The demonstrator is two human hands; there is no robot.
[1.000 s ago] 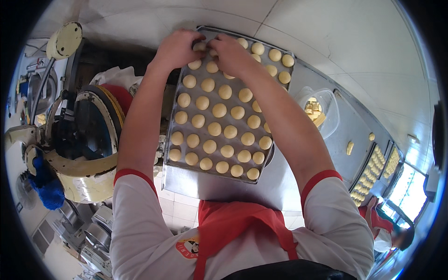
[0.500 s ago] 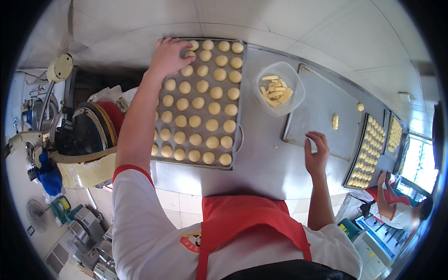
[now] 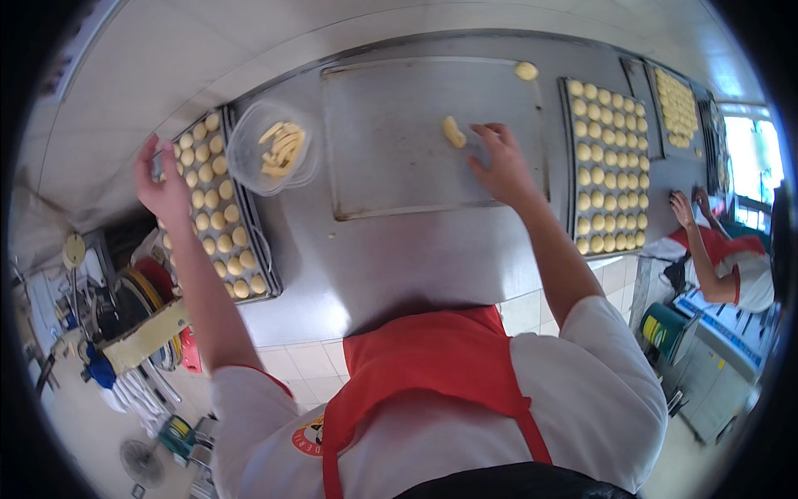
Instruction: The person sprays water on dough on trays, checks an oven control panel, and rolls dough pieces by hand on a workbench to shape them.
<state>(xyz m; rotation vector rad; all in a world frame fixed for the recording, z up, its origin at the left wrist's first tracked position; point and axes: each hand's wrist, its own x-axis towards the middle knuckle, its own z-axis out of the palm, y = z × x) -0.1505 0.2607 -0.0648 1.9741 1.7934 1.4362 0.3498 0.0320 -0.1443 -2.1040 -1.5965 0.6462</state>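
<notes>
My left hand (image 3: 163, 190) is raised over the outer side of the left baking tray (image 3: 264, 241), its thumb and fingers curved and apart with nothing visible between them. Rows of round, pale yellow dough balls (image 3: 218, 220) sit on that tray. My right hand (image 3: 505, 166) reaches over a flat metal tray (image 3: 382, 179), thumb and fingers spread. Just left of its fingertips lies an oblong, pale yellow dough piece (image 3: 453, 131), which it does not visibly touch. A single dough ball (image 3: 525, 71) rests at that tray's far right corner.
A clear plastic tub (image 3: 241, 158) of pale yellow sticks (image 3: 284, 150) stands between the two trays. To the right are a full tray of dough balls (image 3: 609, 177) and another filled tray (image 3: 675, 108). A co-worker (image 3: 731, 262) stands at the table's right end; a mixer (image 3: 137, 320) is at left.
The view has swung right, so the left tray now sits near the left edge. My right hand has moved forward, close to the oblong dough piece. My left hand's fingers have come away from the dough balls.
</notes>
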